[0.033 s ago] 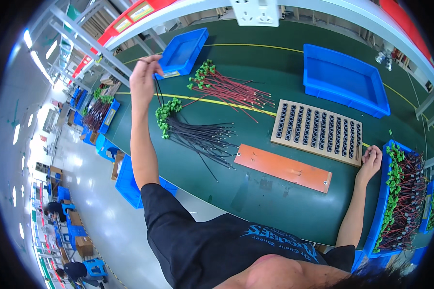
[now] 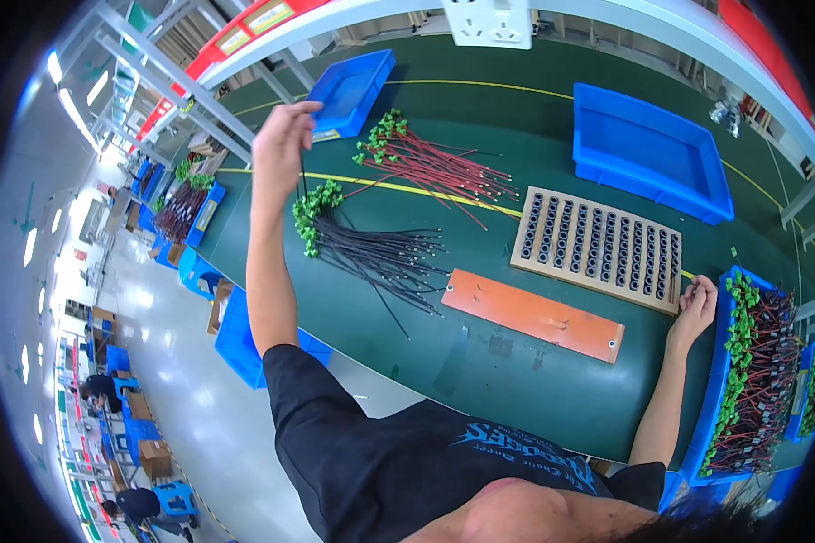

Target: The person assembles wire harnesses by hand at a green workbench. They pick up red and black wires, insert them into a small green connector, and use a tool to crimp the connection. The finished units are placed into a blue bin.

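Note:
My left hand [image 2: 285,136] is raised at the back left, its fingers closed on a thin black wire [image 2: 302,172]. That wire hangs down toward the bundle of black wires [image 2: 371,249], whose green connectors [image 2: 312,213] are clumped at the left end. Behind it lies a bundle of red wires [image 2: 439,172], also with green connectors. At the right, my right hand [image 2: 696,306] rests by the corner of a tan board [image 2: 598,240] set with rows of small black cylindrical parts. Its fingers are curled together; whatever they hold is too small to tell.
An orange strip plate [image 2: 534,315] lies in front of the board. Blue trays stand at the back left [image 2: 349,90] and back right [image 2: 647,149]. A blue bin [image 2: 720,389] of wired parts borders my right arm. A white socket box [image 2: 489,23] hangs overhead.
My left hand has shifted slightly to the right, with its fingers turned more downward around the wire. The right hand has hardly moved.

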{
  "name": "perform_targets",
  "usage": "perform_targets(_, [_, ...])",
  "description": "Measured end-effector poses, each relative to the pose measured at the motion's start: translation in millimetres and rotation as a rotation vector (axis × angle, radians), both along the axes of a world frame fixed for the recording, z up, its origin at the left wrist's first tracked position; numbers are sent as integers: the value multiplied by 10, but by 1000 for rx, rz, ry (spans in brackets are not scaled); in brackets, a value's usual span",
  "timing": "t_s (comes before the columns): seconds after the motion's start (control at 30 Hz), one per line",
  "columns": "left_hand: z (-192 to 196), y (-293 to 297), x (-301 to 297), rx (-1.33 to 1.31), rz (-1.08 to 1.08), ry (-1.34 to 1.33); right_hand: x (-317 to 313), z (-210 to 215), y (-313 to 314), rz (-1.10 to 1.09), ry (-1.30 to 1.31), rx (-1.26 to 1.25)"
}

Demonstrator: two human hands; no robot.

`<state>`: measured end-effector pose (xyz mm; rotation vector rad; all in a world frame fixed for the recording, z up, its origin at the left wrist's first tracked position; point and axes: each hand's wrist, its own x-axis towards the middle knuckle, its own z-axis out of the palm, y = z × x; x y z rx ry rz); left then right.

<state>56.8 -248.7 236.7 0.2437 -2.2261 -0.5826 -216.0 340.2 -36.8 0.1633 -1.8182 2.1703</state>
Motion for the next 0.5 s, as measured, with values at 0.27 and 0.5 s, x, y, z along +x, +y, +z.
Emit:
perform_targets(0.27, [-1154, 1649, 26, 30, -620, -529, 1679, 628, -879, 836, -354, 172])
perform_targets(0.5, [-1516, 2128, 11, 409, -693, -791, 2087, 526, -1100, 950, -372, -48])
